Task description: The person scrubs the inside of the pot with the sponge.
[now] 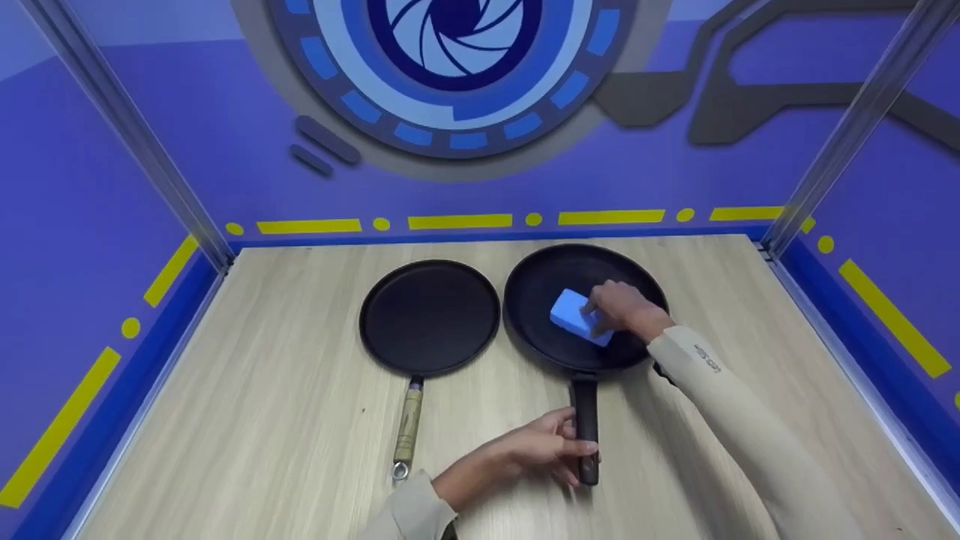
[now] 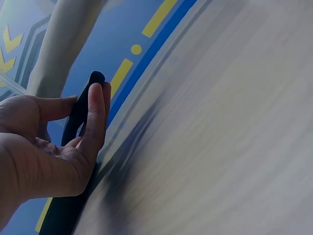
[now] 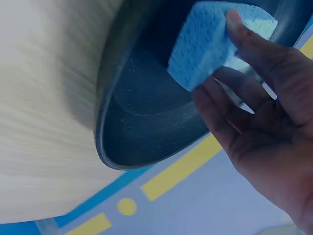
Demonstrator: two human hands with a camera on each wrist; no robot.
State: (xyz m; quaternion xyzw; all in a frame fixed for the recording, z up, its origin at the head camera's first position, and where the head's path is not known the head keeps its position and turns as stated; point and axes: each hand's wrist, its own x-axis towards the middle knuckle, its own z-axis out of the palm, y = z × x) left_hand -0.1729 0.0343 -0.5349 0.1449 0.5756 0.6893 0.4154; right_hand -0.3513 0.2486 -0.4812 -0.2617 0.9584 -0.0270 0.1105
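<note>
A deep black frying pan [image 1: 536, 322] sits on the right of the table. My right hand [image 1: 622, 306] pinches a blue sponge [image 1: 571, 311] between thumb and fingers, over the inside of the pan. In the right wrist view the porous sponge [image 3: 203, 44] is tilted, and small droplets dot the pan's dark inner surface [image 3: 151, 93]. My left hand [image 1: 544, 446] holds the pan's black handle [image 1: 586, 420] near its end, thumb on top and fingers beneath. The left wrist view shows the thumb and fingers of the left hand [image 2: 63, 142] on both sides of the handle [image 2: 80, 110].
Left of the frying pan lies a flat, round black pan [image 1: 430, 319], its wooden handle [image 1: 407, 427] ending in a metal ring. Both rest on a light wood table [image 1: 270, 390]. Blue walls [image 1: 525, 191] with yellow markings enclose the back and sides, with metal posts in the corners.
</note>
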